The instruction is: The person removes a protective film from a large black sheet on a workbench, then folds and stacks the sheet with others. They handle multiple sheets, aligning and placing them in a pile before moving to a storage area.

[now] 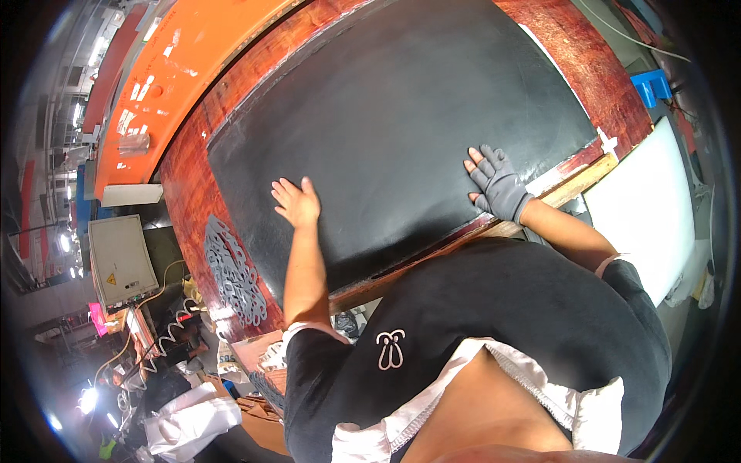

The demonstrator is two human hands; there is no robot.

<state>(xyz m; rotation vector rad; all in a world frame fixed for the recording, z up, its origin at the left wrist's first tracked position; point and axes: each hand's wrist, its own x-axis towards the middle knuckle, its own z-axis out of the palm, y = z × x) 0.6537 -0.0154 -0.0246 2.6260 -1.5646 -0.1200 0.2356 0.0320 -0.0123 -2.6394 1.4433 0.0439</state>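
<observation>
Two hands are resting, it seems, on the black sheet (401,116), which is lying under both on a red-brown table (184,181). Left hand (299,204), bare, is lying with fingers fanned; right hand (500,185), in a grey glove baring some fingertips, is lying likewise. Neither is gripping anything; they're sitting well apart, likely so any pressure is spreading across the sheet. Glove is probably guarding the right palm. Grey lacy cut-out (234,270) is lying left of the left hand, presumably leaving the sheet clear. Labels: cabinet (122,251) farther left is showing a yellow warning triangle (112,279); orange machine (154,85) is carrying white patches I'm not making out.
</observation>
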